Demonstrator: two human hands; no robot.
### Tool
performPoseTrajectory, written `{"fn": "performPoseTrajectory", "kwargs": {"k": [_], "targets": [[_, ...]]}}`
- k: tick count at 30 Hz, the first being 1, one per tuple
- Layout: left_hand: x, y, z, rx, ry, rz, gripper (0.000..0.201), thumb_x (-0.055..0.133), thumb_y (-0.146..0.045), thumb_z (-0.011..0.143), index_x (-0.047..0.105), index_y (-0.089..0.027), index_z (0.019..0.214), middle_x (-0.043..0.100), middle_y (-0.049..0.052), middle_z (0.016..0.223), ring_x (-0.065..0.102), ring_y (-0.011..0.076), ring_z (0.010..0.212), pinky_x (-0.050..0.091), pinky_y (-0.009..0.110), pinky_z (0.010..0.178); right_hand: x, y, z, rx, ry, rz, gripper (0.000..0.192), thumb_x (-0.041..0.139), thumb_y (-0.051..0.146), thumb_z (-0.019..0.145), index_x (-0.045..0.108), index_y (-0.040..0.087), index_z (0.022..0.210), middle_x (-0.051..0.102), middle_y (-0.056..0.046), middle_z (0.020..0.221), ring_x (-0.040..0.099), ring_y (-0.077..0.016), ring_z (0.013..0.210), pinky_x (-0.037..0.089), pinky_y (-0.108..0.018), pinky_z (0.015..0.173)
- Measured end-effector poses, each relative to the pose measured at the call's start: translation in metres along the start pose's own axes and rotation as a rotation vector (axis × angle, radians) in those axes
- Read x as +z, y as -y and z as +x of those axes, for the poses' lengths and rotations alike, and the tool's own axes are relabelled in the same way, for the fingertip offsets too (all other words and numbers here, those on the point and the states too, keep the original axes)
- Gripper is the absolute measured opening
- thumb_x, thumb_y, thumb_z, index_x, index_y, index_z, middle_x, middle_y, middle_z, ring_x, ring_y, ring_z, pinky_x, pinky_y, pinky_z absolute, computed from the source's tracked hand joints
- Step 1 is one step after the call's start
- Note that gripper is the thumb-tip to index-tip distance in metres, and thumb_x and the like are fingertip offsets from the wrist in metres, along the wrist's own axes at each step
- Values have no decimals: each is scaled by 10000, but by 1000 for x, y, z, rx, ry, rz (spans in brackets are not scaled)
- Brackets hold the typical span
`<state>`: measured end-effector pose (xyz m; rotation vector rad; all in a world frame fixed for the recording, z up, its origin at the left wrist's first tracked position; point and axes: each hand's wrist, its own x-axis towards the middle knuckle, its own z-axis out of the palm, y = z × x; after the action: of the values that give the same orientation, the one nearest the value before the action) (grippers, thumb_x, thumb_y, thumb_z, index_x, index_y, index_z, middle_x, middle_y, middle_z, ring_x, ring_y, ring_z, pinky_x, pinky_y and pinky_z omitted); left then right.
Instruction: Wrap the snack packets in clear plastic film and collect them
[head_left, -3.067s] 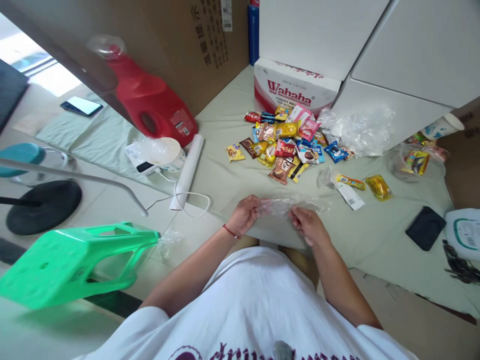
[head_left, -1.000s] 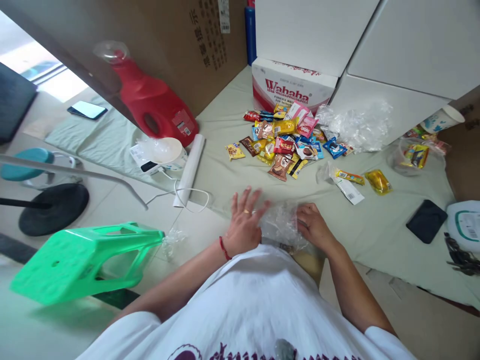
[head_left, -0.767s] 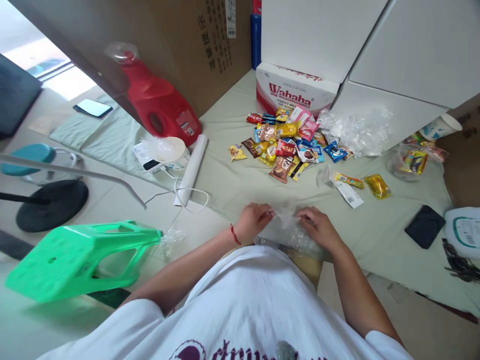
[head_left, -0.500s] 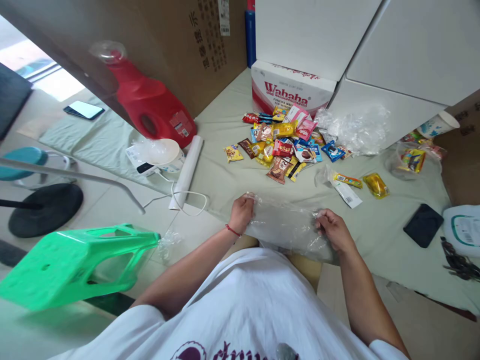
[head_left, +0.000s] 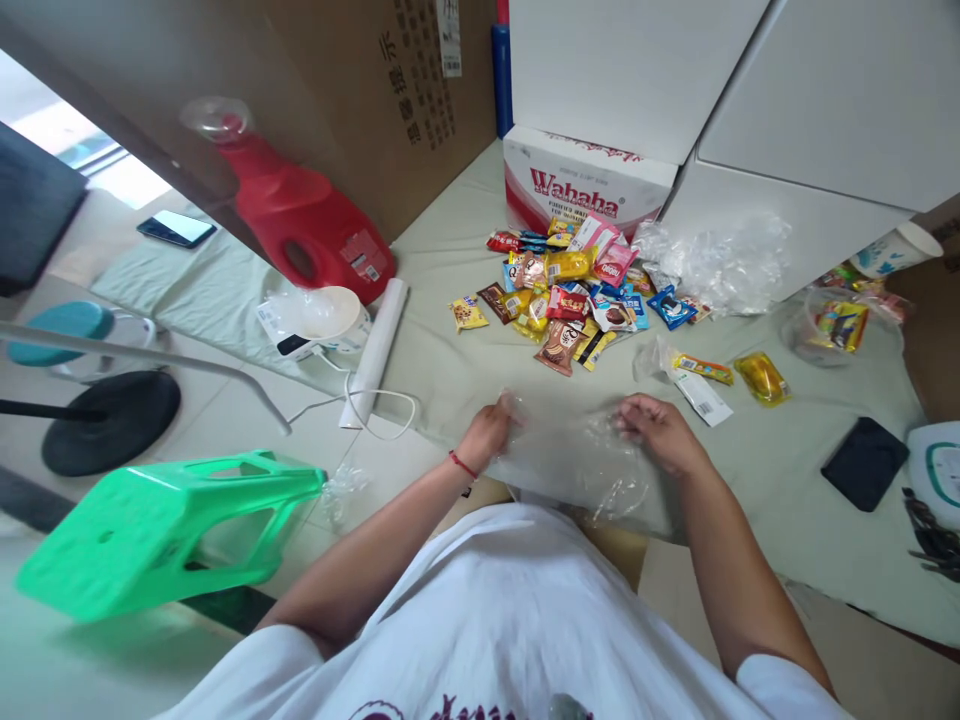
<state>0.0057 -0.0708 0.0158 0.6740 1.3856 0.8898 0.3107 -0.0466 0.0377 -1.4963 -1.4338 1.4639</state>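
A clear plastic bag (head_left: pixel 574 455) hangs stretched between my two hands, low over the cloth's near edge and close to my shirt. My left hand (head_left: pixel 491 432), with a red string at the wrist, pinches its left top corner. At the other side, the fingers of my right hand (head_left: pixel 660 430) are closed on the bag's upper right edge. Beyond the bag lies a heap of wrapped snacks (head_left: pixel 570 300) in several colours. A yellow snack packet (head_left: pixel 762 378) and a thin yellow stick packet (head_left: pixel 703 367) lie apart to the right, beside a white-and-clear wrapper (head_left: pixel 701 393).
Behind the snacks stand a Wahaha box (head_left: pixel 585 185) and crumpled clear plastic (head_left: pixel 727 265). A red jug (head_left: pixel 315 215), paper cup (head_left: pixel 345 318) and white roll (head_left: pixel 375 350) are at left. A green stool (head_left: pixel 157 530) lies tipped on the floor. At right are a clear bowl (head_left: pixel 814 330) and black pouch (head_left: pixel 864 463).
My right hand has moved slightly left and up, nearer my left hand, so the bag sags more between them. The whole view has shifted a little.
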Motion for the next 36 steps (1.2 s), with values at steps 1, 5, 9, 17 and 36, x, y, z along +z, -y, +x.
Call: {"fn": "performPoseTrajectory", "kwargs": {"k": [1,5,9,17,36], "targets": [[-5,-4,-2,-80,12,26,528,624,-689,876,627,-209,656,309,-71,383,271,96,290,238,275,376,0,-1,7,85,-25,116,495,742,684,764,673,201,848,624,-16,666,653,-206,691,515,-306,599],[-29,-23,-3,-305,11,40,485,608,-653,877,605,-199,704,324,-82,415,237,80,322,241,254,388,-5,-3,32,266,-108,242,484,857,579,616,612,189,765,431,72,487,544,-136,477,323,-199,403],[-43,-40,-13,0,-344,217,201,657,-381,845,572,-199,830,522,-41,600,432,109,480,333,240,482,-6,0,45,310,-171,153,332,797,444,696,613,181,784,451,70,483,518,-113,430,322,-183,371],[21,-32,-29,1052,115,1044,266,478,-161,929,708,-215,1051,746,79,1061,680,220,1048,509,399,957,-16,-10,42,198,-154,-92,327,714,503,750,630,197,824,524,53,525,461,-105,415,313,-205,399],[16,14,7,904,149,1433,513,295,-427,1093,485,-275,1544,449,85,1641,382,264,1536,144,635,1270,39,82,138,-933,214,-1233,343,515,180,1014,723,242,1279,652,-100,1411,429,-318,1391,273,-549,1172]]}}
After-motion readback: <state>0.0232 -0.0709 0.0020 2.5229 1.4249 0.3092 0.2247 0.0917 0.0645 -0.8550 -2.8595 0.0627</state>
